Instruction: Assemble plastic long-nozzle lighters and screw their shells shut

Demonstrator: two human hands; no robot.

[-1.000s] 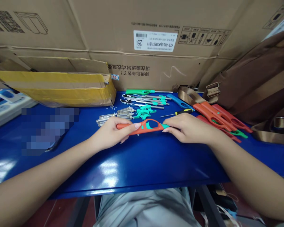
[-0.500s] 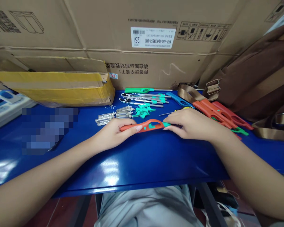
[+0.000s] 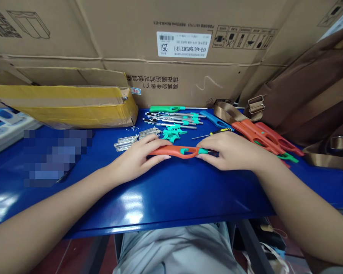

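An orange long-nosed lighter (image 3: 175, 151) lies level between my two hands, just above the blue table. My left hand (image 3: 140, 154) is closed round its handle end, thumb along the near side. My right hand (image 3: 227, 150) pinches the other end, at a green collar where a thin metal tube begins; most of the tube is hidden by the palm. A green trigger shows inside the lighter's loop. Beyond the hands lie a pile of green triggers (image 3: 173, 133), clear fuel tanks (image 3: 125, 142) and metal tubes with green collars and wires (image 3: 174, 118).
At the back lies a green lighter (image 3: 164, 109). A screwdriver (image 3: 221, 130), a blue lighter casing (image 3: 217, 121) and several orange casings (image 3: 257, 135) lie right. A yellow-taped carton (image 3: 88, 110) stands back left; a large cardboard box (image 3: 117, 42) walls the rear of the blue table (image 3: 171, 198).
The orange lighter has rolled slightly in my hands, and my left fingers now cover more of its handle. My right hand still pinches the collar end.
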